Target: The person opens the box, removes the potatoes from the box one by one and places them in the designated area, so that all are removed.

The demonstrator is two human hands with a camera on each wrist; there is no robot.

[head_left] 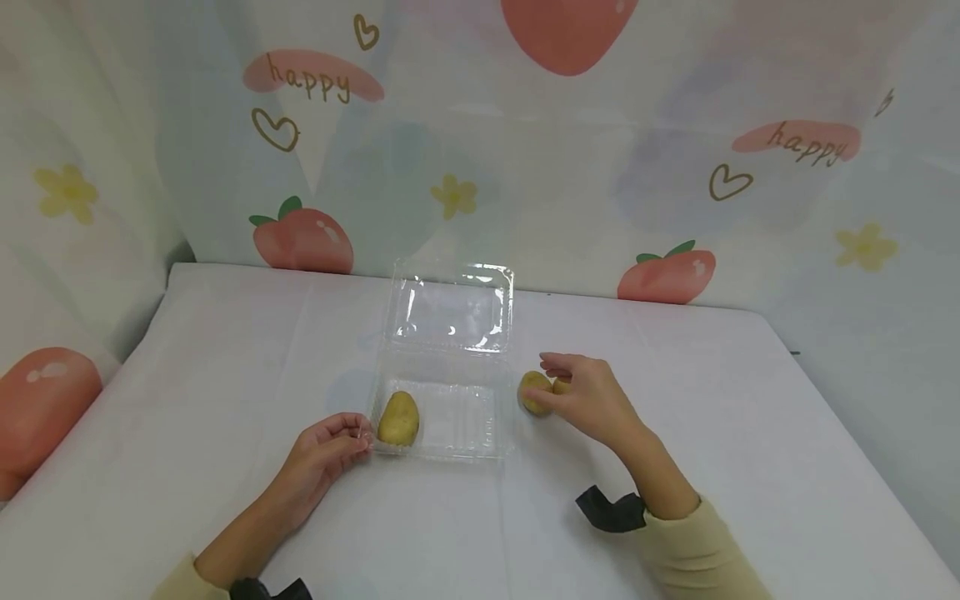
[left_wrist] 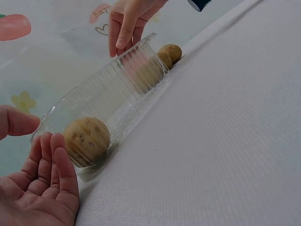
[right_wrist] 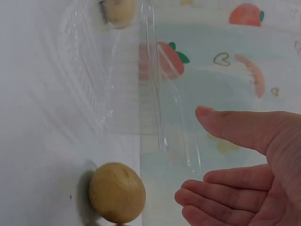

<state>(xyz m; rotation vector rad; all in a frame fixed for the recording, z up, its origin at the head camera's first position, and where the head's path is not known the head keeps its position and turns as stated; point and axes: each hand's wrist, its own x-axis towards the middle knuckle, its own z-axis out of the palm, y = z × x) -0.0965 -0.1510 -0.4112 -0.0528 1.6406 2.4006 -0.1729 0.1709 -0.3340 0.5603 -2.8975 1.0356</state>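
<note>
A clear plastic clamshell container [head_left: 498, 454] lies with its lid [head_left: 450, 321] folded back. One potato [head_left: 399, 418] sits inside at its left end. My left hand [head_left: 333, 454] pinches the container's near left corner between thumb and fingers; in the left wrist view the thumb [left_wrist: 21, 123] meets the rim from above. To the right of the container, my right hand [head_left: 592, 396] hovers over a potato [head_left: 534, 393] and partly covers another [head_left: 561, 386] beside it. In the right wrist view, thumb and fingers stand apart with nothing between them, next to a round potato [right_wrist: 117, 193].
A white cloth [head_left: 262, 333] covers the table. Behind it hangs a patterned backdrop [head_left: 540, 192] with printed fruit, flowers and hearts. Black straps [head_left: 611, 510] show at the wrists. More potatoes [left_wrist: 171, 52] lie beyond the container in the left wrist view.
</note>
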